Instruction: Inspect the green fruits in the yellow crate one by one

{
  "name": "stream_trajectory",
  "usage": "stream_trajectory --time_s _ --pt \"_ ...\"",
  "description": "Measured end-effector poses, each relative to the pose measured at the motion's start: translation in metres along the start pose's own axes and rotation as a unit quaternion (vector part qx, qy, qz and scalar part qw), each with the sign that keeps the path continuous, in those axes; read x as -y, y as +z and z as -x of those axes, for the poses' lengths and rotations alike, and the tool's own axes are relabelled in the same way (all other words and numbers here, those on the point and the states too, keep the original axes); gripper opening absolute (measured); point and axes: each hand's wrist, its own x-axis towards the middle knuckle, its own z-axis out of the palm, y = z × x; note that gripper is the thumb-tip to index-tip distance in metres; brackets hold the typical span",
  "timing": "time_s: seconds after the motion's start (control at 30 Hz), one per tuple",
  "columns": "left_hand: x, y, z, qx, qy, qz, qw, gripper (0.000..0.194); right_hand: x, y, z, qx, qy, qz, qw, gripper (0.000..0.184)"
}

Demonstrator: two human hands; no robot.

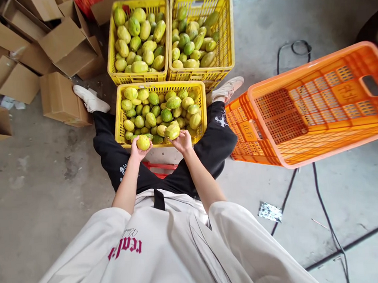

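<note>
A yellow fruit (143,142) is cupped in the left hand (138,152), grip closed on it, at the near rim of the near crate (120,116). A green fruit (172,131) is clasped by the right hand (183,141), just inside the same rim. Two more full crates (168,35) stand beyond. An orange crate (319,106) lies tilted at right; boxes (56,47) are piled far left.

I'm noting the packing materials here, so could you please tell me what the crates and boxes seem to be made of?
Yellow crates: moulded plastic, judging by the lattice walls and slight sheen. Orange crate: likely the same, with a cut-out handle. Boxes: brown corrugated cardboard, matte, with folded flaps.
</note>
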Motion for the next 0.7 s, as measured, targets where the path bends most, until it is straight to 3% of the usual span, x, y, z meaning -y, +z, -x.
stream_trajectory --time_s 0.23,0.43,0.6,0.7 --pt "0.0 0.001 -0.001 0.034 0.012 0.038 0.999 0.039 -0.004 -0.002 -0.003 -0.015 -0.013 0.005 1.0 0.028" --pt "0.005 0.001 -0.007 0.018 0.004 0.009 1.0 0.046 -0.005 -0.013 -0.008 -0.02 0.037 0.053 0.998 0.025" --pt "0.008 -0.002 -0.008 0.021 0.008 -0.017 1.0 0.037 -0.01 -0.011 -0.011 -0.022 0.053 0.092 0.994 0.016" --pt "0.008 -0.002 -0.009 0.021 0.001 -0.05 0.999 0.033 -0.01 -0.009 -0.012 -0.025 0.057 0.085 0.994 0.022"
